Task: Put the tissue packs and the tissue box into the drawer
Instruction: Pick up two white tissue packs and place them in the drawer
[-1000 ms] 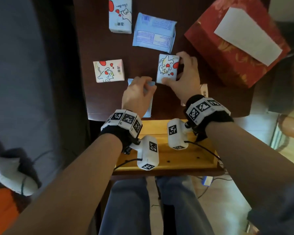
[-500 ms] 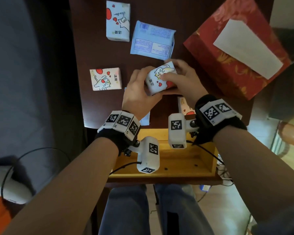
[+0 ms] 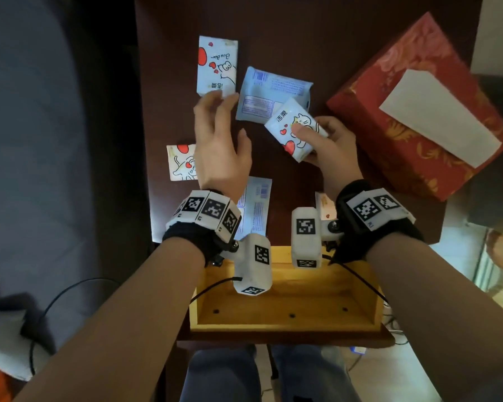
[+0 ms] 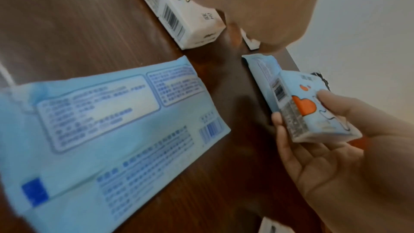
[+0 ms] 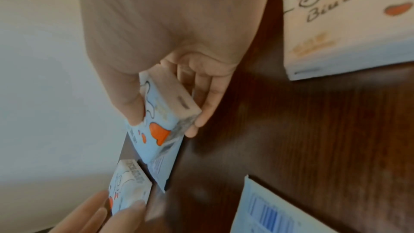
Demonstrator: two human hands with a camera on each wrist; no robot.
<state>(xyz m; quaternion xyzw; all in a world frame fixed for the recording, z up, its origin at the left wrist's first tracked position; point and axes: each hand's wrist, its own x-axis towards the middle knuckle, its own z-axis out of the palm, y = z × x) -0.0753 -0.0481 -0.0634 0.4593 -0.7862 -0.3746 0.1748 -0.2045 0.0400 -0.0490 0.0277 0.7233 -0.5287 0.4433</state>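
Note:
My right hand (image 3: 317, 142) grips a small pale-blue tissue pack with a cat and red hearts (image 3: 291, 126) above the table, thumb on top and fingers beneath (image 5: 208, 95). My left hand (image 3: 215, 126) is open with spread fingers, its tips at the near edge of a taller cat-print pack (image 3: 217, 65). A flat blue pack (image 3: 269, 92) lies between the hands, and a second one (image 4: 107, 121) lies under my left wrist. Another small cat pack (image 3: 180, 162) sits at the left. The red tissue box (image 3: 413, 134) stands at the right. The wooden drawer (image 3: 285, 317) is open below my wrists.
A further small pack (image 3: 324, 203) is half hidden under my right wrist. The dark wooden table (image 3: 288, 181) ends just before the drawer. A grey couch (image 3: 41, 140) lies to the left, and cables run along both forearms. My knees are below the drawer.
Both hands held the small cat pack half a second ago. My left hand has let go and moved left and away toward the far pack. My right hand keeps the pack.

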